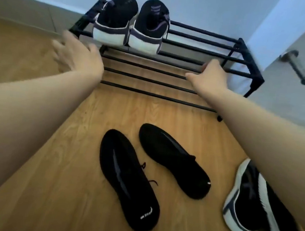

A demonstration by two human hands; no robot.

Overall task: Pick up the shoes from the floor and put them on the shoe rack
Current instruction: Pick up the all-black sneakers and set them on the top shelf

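Observation:
A black metal shoe rack [205,39] stands against the wall. Two black sneakers with white soles [115,20] [151,27] sit side by side on the left of its top shelf, heels toward me. Two all-black shoes [126,179] [173,160] lie on the wooden floor in front of the rack. Another black and white sneaker [243,199] lies at the right, partly behind my right arm. My left hand [78,54] hovers blurred, fingers spread, by the rack's left corner. My right hand [210,74] is over the lower bars, fingers apart, holding nothing.
A door with a metal handle [296,66] is at the right, close to the rack's right end. A pale wall runs behind the rack. Wooden floor [61,190] extends to the left and toward me.

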